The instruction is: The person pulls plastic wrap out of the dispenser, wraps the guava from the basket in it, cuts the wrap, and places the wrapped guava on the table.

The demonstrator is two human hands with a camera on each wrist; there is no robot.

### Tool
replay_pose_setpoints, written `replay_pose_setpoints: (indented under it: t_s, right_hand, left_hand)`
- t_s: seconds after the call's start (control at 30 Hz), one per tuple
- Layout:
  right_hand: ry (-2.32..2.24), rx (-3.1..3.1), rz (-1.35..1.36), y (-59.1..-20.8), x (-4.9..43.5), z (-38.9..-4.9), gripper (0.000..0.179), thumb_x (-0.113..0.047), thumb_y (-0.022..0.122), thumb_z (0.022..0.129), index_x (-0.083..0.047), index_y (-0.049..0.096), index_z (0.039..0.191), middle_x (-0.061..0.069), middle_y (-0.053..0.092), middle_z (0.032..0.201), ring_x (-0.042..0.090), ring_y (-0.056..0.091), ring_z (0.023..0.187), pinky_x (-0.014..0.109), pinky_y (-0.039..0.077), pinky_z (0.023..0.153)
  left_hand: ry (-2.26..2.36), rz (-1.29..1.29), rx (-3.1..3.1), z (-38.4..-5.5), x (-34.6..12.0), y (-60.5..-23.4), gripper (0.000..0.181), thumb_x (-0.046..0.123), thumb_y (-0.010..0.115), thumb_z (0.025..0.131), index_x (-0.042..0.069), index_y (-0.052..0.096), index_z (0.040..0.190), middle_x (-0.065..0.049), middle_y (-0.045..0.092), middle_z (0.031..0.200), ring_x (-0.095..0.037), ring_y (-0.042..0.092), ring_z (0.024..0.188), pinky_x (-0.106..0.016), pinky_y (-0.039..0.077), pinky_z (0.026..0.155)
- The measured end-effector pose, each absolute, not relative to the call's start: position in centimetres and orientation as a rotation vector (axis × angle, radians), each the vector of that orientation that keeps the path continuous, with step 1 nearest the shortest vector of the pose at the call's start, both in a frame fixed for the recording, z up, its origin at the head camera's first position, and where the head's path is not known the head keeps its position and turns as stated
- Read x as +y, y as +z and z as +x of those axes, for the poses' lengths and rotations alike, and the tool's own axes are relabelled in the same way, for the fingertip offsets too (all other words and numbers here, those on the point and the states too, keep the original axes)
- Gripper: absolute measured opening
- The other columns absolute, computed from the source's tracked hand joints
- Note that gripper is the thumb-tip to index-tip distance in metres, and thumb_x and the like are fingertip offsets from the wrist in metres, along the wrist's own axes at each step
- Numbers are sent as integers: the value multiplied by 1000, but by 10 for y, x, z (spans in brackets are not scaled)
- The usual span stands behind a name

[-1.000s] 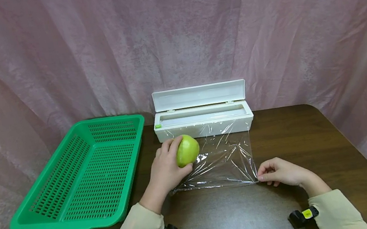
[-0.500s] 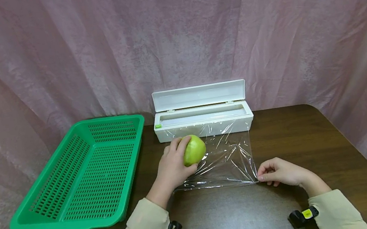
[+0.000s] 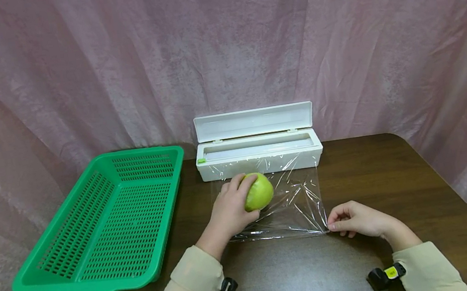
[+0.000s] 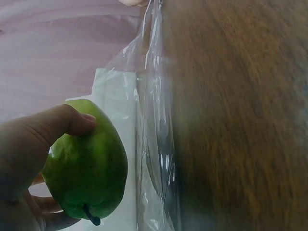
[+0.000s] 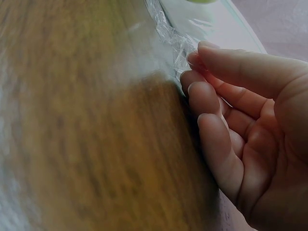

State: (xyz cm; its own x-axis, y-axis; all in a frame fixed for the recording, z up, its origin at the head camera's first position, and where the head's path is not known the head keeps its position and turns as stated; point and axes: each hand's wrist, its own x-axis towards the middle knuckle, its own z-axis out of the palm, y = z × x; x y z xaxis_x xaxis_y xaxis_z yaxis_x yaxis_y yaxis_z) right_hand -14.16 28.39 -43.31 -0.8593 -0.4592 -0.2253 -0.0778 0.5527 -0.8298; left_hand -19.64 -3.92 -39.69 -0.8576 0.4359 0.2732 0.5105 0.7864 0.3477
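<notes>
My left hand [image 3: 233, 208] grips a yellow-green pear [image 3: 259, 192], thumb on one side and fingers round the other. Its dark stem shows in the left wrist view, where the pear [image 4: 89, 163] is seen beside the film. Below the pear, a sheet of clear cling film [image 3: 293, 212] stretches toward me from a white dispenser box [image 3: 261, 164] whose lid stands up. At the film's near right corner, my right hand [image 3: 358, 220] pinches the edge between thumb and forefinger. In the right wrist view the bunched film [image 5: 178, 45] runs to those fingertips.
A green slotted plastic basket [image 3: 170, 210] stands on the left of the dark wooden table [image 3: 368, 165]. Behind the table hangs a pink curtain [image 3: 244, 38]. A small green slider [image 3: 201, 160] sits at the box's left end.
My left hand has carried the pear rightward and slightly nearer, over the cling film. The right hand stays at the film's corner.
</notes>
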Motion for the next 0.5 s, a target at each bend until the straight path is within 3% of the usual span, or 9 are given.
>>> replay_pose_setpoints:
  t_s: [0.5]
  right_hand:
    - [-1239,2365,-427,-432,284,-142,21,-21,62,91,-1,64,91,4,61,79,12,55,68,29,49,58]
  left_hand:
    - [-503,-881,-2813,-201,-24,-398,80,28,82,69,28,40,138,-7,43,140,-32,50,117,-46,47,90]
